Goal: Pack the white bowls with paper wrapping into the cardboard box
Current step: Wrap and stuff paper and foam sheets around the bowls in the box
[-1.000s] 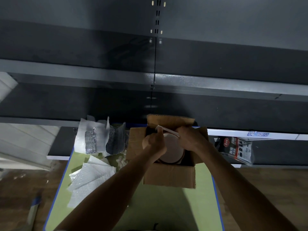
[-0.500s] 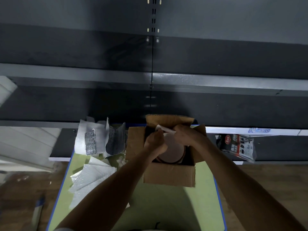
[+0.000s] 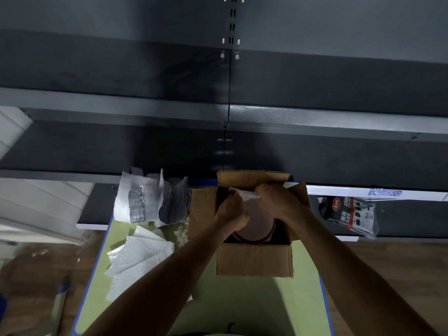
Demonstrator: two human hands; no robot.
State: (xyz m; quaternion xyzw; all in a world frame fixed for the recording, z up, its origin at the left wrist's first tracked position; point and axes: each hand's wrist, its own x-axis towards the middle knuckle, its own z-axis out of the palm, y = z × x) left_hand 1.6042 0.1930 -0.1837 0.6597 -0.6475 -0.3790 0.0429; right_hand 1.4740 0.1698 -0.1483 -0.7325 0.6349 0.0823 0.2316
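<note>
Left hand (image 3: 231, 212) and right hand (image 3: 274, 200) pinch paper wrapping (image 3: 243, 193) stretched sideways over box (image 3: 254, 260).

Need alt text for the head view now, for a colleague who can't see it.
The left hand and right hand pinch a white sheet over a bowl inside an open cardboard box on a green table. Wrapping sheets lie left of the box.

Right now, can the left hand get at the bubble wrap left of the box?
Probably yes: the bubble wrap lies open just left of the box, nothing between. But the left hand is busy gripping the wrapping over the box, so it must let go first.
</note>
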